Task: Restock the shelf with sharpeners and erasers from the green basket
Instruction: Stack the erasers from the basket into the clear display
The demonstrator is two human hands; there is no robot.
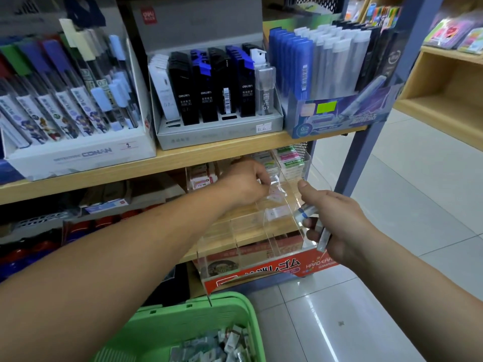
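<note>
My left hand (245, 182) reaches into the clear acrylic organiser (251, 231) on the lower wooden shelf and pinches a small wrapped eraser (274, 195) over a middle compartment. My right hand (337, 220) hovers at the organiser's right edge, its fingers curled round several wrapped erasers (313, 223) with blue-striped sleeves. The green basket (183, 325) sits low in front of me, with several small packaged erasers and sharpeners (224, 346) inside. More erasers (288, 159) fill the organiser's back compartments.
The upper shelf (183, 158) carries boxes of pencil leads (209, 87) and pens. A red eraser carton (274, 270) sits under the organiser. A blue-grey shelf post (366, 134) stands right of it. White floor tiles (392, 257) and a wooden rack (444, 87) lie to the right.
</note>
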